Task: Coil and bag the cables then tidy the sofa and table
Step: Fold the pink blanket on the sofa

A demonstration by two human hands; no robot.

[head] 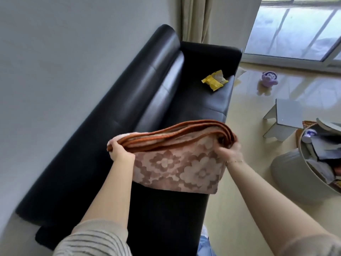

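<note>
The person holds a folded pink floral fleece blanket with orange trim (177, 159) above the black leather sofa (147, 93), left hand (120, 149) and right hand (229, 147) pinching opposite ends. Keeping the stacked edges aligned and lowering it flat should preserve the fold.

Grey wall (55, 52) left; glossy cream floor (245, 182); curtain (195, 17); bright glass door (299, 28).
</note>
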